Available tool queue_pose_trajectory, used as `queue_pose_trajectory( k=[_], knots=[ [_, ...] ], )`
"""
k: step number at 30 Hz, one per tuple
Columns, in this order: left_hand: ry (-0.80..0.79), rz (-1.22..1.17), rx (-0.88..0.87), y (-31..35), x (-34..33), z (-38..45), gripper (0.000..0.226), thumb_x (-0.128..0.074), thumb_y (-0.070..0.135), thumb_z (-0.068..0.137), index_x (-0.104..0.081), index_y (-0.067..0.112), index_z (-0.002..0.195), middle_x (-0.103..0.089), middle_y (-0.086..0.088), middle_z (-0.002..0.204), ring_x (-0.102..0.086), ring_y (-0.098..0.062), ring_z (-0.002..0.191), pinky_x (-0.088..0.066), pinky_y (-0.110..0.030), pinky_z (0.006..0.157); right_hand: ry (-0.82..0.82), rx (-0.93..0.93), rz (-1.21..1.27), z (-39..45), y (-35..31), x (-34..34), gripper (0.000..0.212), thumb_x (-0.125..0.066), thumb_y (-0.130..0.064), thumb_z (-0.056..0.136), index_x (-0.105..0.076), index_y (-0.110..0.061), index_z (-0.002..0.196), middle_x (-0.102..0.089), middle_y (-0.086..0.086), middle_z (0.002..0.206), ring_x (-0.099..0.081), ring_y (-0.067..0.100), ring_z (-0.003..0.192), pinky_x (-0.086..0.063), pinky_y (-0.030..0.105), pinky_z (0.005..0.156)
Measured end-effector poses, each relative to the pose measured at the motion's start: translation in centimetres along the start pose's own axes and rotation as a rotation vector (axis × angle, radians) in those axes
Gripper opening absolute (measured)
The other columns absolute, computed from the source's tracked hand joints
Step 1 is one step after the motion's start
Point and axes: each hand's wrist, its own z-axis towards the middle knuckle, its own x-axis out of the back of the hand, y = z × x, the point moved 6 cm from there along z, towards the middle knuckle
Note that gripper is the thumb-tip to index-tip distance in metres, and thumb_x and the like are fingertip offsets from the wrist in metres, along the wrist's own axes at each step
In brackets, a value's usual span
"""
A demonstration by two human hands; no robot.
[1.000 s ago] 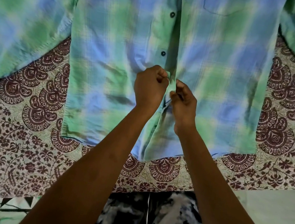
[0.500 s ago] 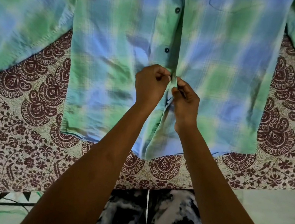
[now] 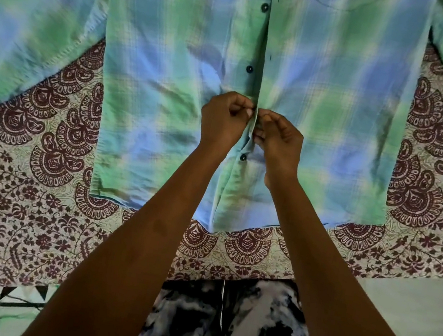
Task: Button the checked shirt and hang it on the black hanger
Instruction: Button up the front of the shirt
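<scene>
Button newly exposed (image 3: 243,157) — fingers (image 3: 248,113) pinching placket (image 3: 252,126)

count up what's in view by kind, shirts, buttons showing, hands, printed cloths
checked shirt: 1
dark buttons showing on its front edge: 3
hands pinching the shirt's front edges: 2, left hand, right hand
maroon printed bedsheet under the shirt: 1
total: 7
No hanger shows.

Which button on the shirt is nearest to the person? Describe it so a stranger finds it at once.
Find the checked shirt spread on the patterned cloth. Follow its middle opening down past the left hand and right hand. The lowest button sits alone between the wrists.
</scene>
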Motion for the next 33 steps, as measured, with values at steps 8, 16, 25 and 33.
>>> queue_pose_trajectory(
  k=[8,16,25,33],
  knots=[
    [-0.036,-0.078,0.052,-0.2,-0.2,0.1,0.013,-0.059,0.001,0.081,-0.068,0.008,0.086,-0.07,-0.009,0.085,-0.064,-0.018,0.078,-0.055,-0.041,0.085,0.011,0.04,-0.061,0.7,0.1,0.1,0.009,-0.063,-0.001,0.083,-0.067,-0.008,0.089,-0.064,0.004,0.074,-0.059,0.01,0.065,-0.051,0.026,0.069],
    [-0.028,-0.038,0.09,0.0,-0.3,1.0,0.015,-0.061,-0.002,0.077,-0.072,0.004,0.086,-0.072,-0.016,0.09,-0.068,-0.03,0.087,-0.054,-0.043,0.087,0.033,0.151,-0.213,0.7,-0.4,-0.1,0.017,-0.06,0.002,0.082,-0.068,-0.01,0.091,-0.066,-0.003,0.078,-0.063,0.009,0.073,-0.054,0.025,0.078],
    [-0.123,-0.083,0.164,-0.2,-0.8,1.3,0.015,-0.06,-0.002,0.079,-0.066,0.012,0.078,-0.065,-0.001,0.074,-0.062,-0.017,0.072,-0.057,-0.037,0.082,0.092,0.197,-0.143,0.3,-0.1,-0.1,0.014,-0.057,0.002,0.086,-0.065,-0.006,0.094,-0.067,-0.001,0.079,-0.062,0.008,0.072,-0.053,0.024,0.074],
    [-0.129,-0.148,0.21,-1.1,-0.9,1.6,0.022,-0.056,-0.01,0.075,-0.065,0.009,0.076,-0.064,-0.006,0.07,-0.064,-0.025,0.071,-0.058,-0.042,0.08,0.112,0.013,-0.127,1.8,0.5,0.1,0.019,-0.07,-0.004,0.074,-0.067,-0.022,0.069,-0.067,-0.002,0.072,-0.063,0.013,0.073,-0.054,0.038,0.087]
  ],
)
